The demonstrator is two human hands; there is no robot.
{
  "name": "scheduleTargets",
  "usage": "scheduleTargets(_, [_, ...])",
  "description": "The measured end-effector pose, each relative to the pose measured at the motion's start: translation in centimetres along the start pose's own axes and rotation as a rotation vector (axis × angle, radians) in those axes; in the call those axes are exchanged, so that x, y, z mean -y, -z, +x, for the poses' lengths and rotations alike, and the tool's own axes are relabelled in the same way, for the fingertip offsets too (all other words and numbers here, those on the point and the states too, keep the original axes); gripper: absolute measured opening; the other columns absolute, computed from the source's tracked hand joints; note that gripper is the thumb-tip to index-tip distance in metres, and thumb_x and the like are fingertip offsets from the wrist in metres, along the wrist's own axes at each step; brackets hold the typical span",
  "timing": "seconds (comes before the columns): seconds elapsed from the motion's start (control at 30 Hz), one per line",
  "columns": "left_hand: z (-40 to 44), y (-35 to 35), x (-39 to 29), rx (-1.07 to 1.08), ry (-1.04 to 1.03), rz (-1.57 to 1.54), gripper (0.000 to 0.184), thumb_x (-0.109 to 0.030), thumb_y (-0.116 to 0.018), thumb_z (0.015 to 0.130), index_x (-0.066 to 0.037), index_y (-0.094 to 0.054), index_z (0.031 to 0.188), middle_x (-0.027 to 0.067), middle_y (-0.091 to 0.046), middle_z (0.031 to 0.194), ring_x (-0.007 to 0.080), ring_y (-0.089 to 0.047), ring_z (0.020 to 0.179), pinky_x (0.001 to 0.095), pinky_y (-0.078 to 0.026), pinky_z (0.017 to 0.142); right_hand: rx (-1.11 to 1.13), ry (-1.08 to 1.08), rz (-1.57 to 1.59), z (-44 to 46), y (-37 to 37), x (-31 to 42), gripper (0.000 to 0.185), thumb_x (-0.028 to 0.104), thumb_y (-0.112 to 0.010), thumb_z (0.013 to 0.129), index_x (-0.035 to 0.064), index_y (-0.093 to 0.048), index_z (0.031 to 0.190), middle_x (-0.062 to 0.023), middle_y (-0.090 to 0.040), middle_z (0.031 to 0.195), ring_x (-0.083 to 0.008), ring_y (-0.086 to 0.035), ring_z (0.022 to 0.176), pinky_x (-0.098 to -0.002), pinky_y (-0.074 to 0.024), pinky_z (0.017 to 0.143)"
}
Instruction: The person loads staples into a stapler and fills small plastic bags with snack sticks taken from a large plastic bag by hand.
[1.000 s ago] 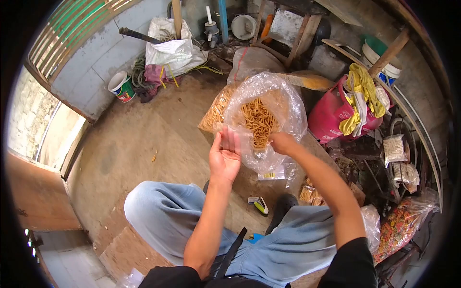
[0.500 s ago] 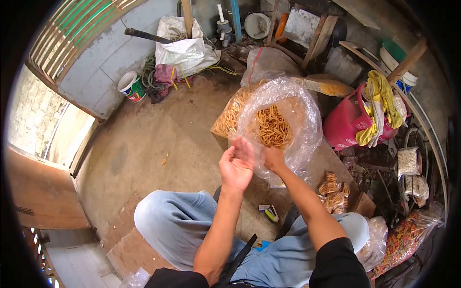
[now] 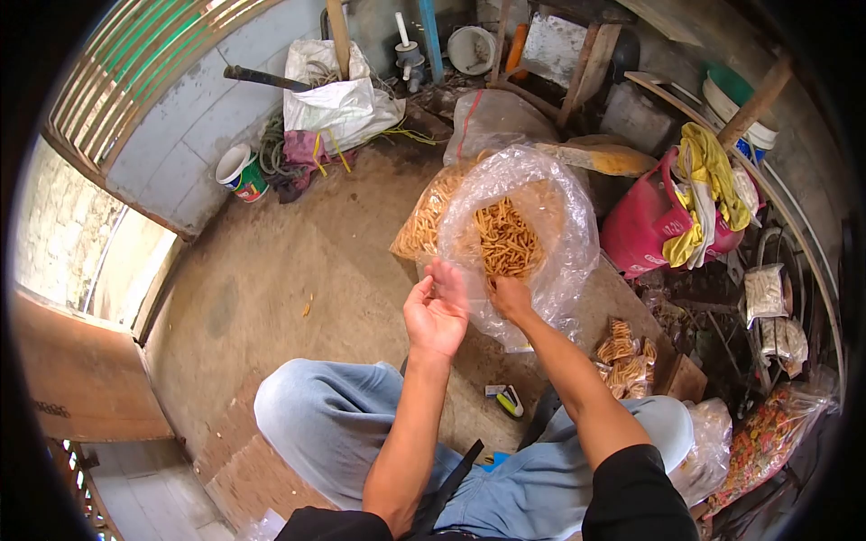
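My left hand [image 3: 437,311] is palm up, thumb apart and fingers stretched out, slightly blurred. A faint sheet of clear plastic [image 3: 474,287] shows beside its fingers; whether the hand holds it I cannot tell. To its right, my right hand [image 3: 511,298] is curled at the near side of a large clear plastic bag [image 3: 571,270], its fingertips hidden. Inside the bag's wide mouth lies a heap of brown stick-shaped snacks [image 3: 508,236]. More of these sticks show through the bag's left side.
Small filled snack packs [image 3: 626,365] lie right of my knee. A green-and-black stapler [image 3: 510,400] rests on the floor between my legs. A pink tub [image 3: 642,225] with yellow cloths stands at right. Farther off are a paint bucket [image 3: 241,171] and a white sack [image 3: 338,108].
The view has shifted slightly. My right hand has moved a little away from my left and closer to the heap of snacks. My left hand keeps its palm-up pose.
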State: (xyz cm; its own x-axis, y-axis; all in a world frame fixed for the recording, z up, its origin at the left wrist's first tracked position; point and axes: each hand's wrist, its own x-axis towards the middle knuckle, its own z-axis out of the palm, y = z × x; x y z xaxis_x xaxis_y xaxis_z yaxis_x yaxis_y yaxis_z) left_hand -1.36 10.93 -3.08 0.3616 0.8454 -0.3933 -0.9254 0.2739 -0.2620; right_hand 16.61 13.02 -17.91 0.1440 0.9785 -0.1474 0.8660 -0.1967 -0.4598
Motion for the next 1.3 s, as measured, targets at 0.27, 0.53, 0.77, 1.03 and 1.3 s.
scheduleTargets(0.27, [-0.3,-0.5,0.8,0.009,0.017,-0.013,0.017,-0.006,-0.041,0.092,-0.003,-0.057,0.098,0.0101,-0.065,0.109,0.0245,-0.063,0.102,0.0422,-0.052,0.093,-0.199,-0.006,0.278,2.5,0.7,-2.3,0.021,0.023,-0.062,0.078,0.0049,-0.07,0.084,-0.0202,-0.065,0.081,-0.0355,-0.064,0.077,-0.042,-0.0497,0.072])
scheduleTargets(0.53, [-1.1,-1.0,0.8,0.025,0.037,-0.019,0.017,-0.006,-0.042,0.092,-0.002,-0.057,0.097,0.0104,-0.066,0.108,0.0243,-0.063,0.102,0.0415,-0.053,0.092,-0.062,-0.274,0.852,2.8,3.6,-4.1,0.016,0.009,-0.064,0.079,-0.0005,-0.062,0.091,-0.0064,-0.064,0.072,-0.0149,-0.063,0.059,-0.0271,-0.0494,0.045])
scheduleTargets(0.77, [-1.8,-1.3,0.4,0.029,0.014,-0.007,0.017,-0.007,-0.043,0.092,-0.002,-0.058,0.096,0.0099,-0.065,0.109,0.024,-0.062,0.102,0.0409,-0.053,0.092,0.032,-0.32,0.68,2.4,2.7,-5.3,0.019,0.01,-0.069,0.075,0.0012,-0.063,0.091,-0.0067,-0.064,0.074,-0.0144,-0.063,0.059,-0.028,-0.0506,0.044])
scheduleTargets(1.03, [-1.7,-1.2,0.4,0.036,0.036,-0.016,0.017,-0.007,-0.043,0.092,-0.003,-0.058,0.098,0.009,-0.065,0.11,0.0233,-0.061,0.103,0.041,-0.051,0.094,-0.085,-0.146,0.119,1.1,4.0,-3.3,0.029,0.021,-0.072,0.072,0.0036,-0.063,0.093,-0.0196,-0.065,0.084,-0.0377,-0.062,0.083,-0.0423,-0.0486,0.073])
scheduleTargets(1.3, [-1.4,-0.9,0.1,0.025,0.024,-0.019,0.018,-0.007,-0.042,0.092,-0.002,-0.059,0.096,0.0118,-0.066,0.108,0.0267,-0.063,0.102,0.042,-0.052,0.092,-0.189,-0.102,0.171,1.9,3.9,-2.8,0.024,0.02,-0.07,0.075,0.0032,-0.065,0.091,-0.0194,-0.066,0.084,-0.0369,-0.063,0.082,-0.0438,-0.0481,0.071])
